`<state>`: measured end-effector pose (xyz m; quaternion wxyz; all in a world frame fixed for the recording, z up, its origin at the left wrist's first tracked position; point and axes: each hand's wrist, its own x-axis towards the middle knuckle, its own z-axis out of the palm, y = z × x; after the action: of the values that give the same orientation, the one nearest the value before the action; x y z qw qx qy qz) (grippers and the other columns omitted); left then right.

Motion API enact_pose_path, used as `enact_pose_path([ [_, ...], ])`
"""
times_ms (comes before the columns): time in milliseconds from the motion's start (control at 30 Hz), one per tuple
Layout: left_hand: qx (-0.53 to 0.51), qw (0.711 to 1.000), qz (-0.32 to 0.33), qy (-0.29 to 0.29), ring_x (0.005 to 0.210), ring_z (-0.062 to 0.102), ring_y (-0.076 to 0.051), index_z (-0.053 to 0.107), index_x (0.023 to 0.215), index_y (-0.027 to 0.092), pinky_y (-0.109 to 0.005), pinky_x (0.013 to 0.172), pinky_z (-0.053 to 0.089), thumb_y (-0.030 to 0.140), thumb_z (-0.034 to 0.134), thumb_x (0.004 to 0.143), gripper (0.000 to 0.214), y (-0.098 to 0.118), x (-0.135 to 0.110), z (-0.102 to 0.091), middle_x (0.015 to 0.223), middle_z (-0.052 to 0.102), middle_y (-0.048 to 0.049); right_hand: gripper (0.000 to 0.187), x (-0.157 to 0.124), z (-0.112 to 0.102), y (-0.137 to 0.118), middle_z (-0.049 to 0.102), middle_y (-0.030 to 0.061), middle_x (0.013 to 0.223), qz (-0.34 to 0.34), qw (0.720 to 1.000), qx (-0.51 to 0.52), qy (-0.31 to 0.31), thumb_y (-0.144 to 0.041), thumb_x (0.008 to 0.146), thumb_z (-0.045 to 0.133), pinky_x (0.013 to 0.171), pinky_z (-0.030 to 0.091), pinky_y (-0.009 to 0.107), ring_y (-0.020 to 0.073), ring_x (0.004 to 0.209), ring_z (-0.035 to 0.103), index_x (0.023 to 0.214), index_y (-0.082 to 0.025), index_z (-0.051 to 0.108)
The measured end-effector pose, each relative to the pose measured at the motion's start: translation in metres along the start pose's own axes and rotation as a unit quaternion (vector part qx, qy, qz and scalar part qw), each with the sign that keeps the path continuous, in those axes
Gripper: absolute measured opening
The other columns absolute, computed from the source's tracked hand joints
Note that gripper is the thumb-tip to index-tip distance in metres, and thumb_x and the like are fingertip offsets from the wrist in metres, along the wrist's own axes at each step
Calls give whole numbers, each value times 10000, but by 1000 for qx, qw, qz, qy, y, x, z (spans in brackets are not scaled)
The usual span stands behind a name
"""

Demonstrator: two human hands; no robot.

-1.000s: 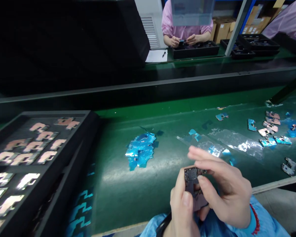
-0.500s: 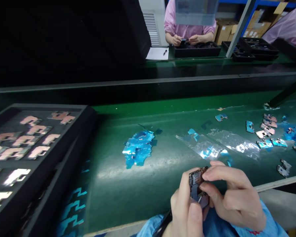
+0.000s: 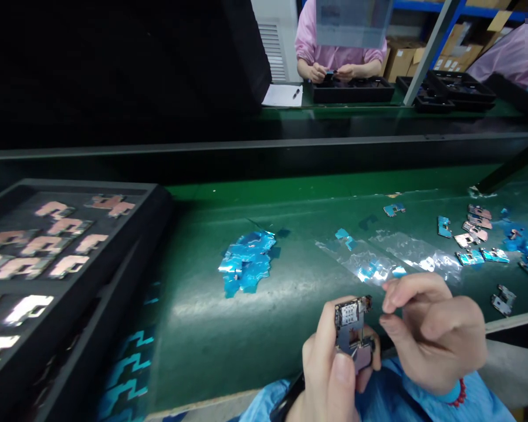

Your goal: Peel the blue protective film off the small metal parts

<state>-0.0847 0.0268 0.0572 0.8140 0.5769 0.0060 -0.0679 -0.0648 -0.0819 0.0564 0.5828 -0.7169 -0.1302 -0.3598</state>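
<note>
Where the left hand clamps thumb and fingers on one small circuit board, we list the right hand just beside the board's upper end, thumb and forefinger curled close, whether meeting we cannot tell. Beyond these fingertips we enter clear plastic film; well left of them, crumpled blue film and a black tray of copper-toned boards; farther right, loose boards.
</note>
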Motion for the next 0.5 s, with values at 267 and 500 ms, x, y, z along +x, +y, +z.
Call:
enact_pose_path([
  [267, -51, 999, -1, 1, 399, 305, -85, 613, 1004, 194, -192, 363, 212, 576, 500, 849, 428, 3, 5, -1, 558, 526, -6, 169, -6, 8, -5, 646, -4, 767, -11, 999, 0, 31, -56, 886, 569, 771, 513, 372, 139, 640, 594, 858, -216, 521],
  [500, -30, 999, 19, 0, 396, 261, -82, 600, 1008, 204, -200, 362, 172, 542, 439, 895, 391, 6, 7, 2, 546, 516, 6, 279, -2, 7, 1, 474, -41, 654, 207, 916, 340, -44, -224, 901, 603, 609, 494, 241, 124, 575, 493, 821, -238, 337],
])
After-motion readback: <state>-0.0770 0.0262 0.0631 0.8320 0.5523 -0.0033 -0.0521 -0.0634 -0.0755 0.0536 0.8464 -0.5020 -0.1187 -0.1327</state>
